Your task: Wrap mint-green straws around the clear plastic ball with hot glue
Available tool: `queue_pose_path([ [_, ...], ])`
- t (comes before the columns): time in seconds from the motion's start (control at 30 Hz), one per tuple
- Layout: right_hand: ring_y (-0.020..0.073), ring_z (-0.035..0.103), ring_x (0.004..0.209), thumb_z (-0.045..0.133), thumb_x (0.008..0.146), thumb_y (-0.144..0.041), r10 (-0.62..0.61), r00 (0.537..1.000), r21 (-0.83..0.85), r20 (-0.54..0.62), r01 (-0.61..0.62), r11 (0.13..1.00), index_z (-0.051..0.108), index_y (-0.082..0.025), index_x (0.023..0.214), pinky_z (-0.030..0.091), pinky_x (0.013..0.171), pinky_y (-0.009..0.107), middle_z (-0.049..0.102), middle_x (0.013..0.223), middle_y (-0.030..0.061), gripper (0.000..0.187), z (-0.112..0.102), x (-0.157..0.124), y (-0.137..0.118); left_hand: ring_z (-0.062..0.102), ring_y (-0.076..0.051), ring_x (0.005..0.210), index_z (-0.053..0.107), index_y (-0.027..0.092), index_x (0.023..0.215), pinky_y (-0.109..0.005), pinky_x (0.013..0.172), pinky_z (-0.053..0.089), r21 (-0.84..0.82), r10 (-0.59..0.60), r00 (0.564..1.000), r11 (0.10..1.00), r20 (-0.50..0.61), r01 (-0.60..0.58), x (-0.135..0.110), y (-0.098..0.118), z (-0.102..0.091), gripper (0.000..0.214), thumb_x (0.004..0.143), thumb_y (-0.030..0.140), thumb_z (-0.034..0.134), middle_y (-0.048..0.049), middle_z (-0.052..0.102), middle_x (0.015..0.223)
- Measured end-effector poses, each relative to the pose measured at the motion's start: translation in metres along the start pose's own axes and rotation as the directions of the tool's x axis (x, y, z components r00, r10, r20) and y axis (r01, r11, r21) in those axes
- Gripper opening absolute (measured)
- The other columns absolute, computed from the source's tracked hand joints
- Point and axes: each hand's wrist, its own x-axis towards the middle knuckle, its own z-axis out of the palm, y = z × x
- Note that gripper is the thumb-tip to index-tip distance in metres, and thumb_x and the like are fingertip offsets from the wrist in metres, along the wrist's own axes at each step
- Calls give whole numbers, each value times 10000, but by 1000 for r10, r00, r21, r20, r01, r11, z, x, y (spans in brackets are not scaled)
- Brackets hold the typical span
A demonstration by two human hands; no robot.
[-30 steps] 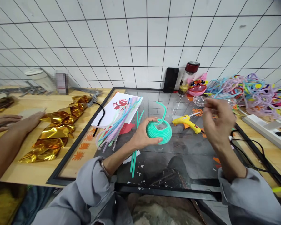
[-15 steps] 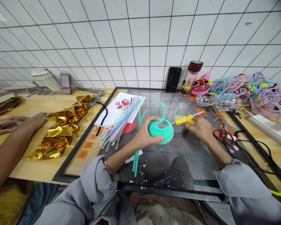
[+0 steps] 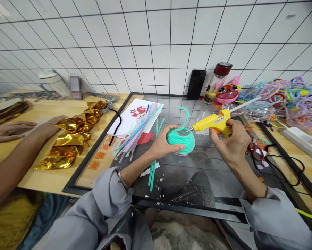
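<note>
My left hand (image 3: 162, 144) grips a teal ball (image 3: 181, 140) wound from pipe cleaner, with one loose teal end curling up from its top. My right hand (image 3: 230, 142) holds a yellow hot glue gun (image 3: 214, 121), lifted off the table, its nozzle pointing left and touching the top of the ball. Both hands hover over a glass table top (image 3: 197, 166) with a black frame.
A bundle of pastel pipe cleaners (image 3: 136, 132) lies on white paper left of the ball. Gold foil pieces (image 3: 72, 137) sit on the wooden table, by another person's hands (image 3: 17, 130). A black phone (image 3: 196, 84), a jar (image 3: 215, 83) and a heap of coloured pipe cleaners (image 3: 288, 99) stand behind; red scissors (image 3: 253, 147) right.
My right hand came down from the air, took the glue gun off the table and brought its nozzle to the ball. The left hand kept hold of the ball.
</note>
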Motion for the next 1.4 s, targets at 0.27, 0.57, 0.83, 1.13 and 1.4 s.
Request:
queue_pose_path([
  [0.27, 246, 617, 822, 673, 815, -337, -51, 999, 6, 4, 51, 999, 519, -225, 976, 482, 681, 362, 617, 888, 71, 249, 5, -5, -12, 634, -248, 1080, 568, 163, 1204, -357, 946, 515, -122, -52, 998, 991, 33, 55, 1, 2, 2, 714, 582, 351, 864, -90, 656, 1213],
  [0.57, 245, 622, 819, 671, 844, -311, -118, 993, -4, -1, 118, 993, 533, -211, 985, 473, 661, 351, 643, 879, 84, 222, 7, -10, -15, 660, -255, 1028, 565, 157, 1221, -371, 905, 538, -127, -78, 995, 988, 62, 85, -2, 5, 4, 771, 546, 360, 878, -96, 680, 1178],
  [0.83, 237, 625, 805, 683, 833, -298, -182, 980, -21, -76, 181, 983, 548, -198, 995, 457, 634, 333, 652, 868, 73, 234, 11, -11, -12, 658, -240, 1011, 561, 146, 1244, -340, 884, 535, -125, -102, 991, 986, 86, 112, -3, 7, 2, 790, 551, 365, 872, -90, 686, 1164],
  [1.13, 217, 632, 764, 714, 845, -286, -231, 971, 8, -61, 232, 973, 531, -212, 984, 481, 627, 316, 651, 841, 51, 241, 8, -9, -8, 638, -247, 1026, 551, 149, 1230, -344, 889, 521, -131, -100, 990, 985, 98, 113, -3, 6, 2, 790, 542, 369, 871, -94, 668, 1168],
  [1.4, 213, 624, 755, 738, 826, -240, -280, 959, 81, -41, 282, 956, 539, -210, 975, 489, 644, 319, 650, 831, 47, 251, 2, -3, -5, 634, -227, 985, 556, 147, 1226, -334, 865, 516, -130, -96, 988, 985, 117, 112, -3, 6, 1, 791, 538, 368, 876, -87, 674, 1127],
])
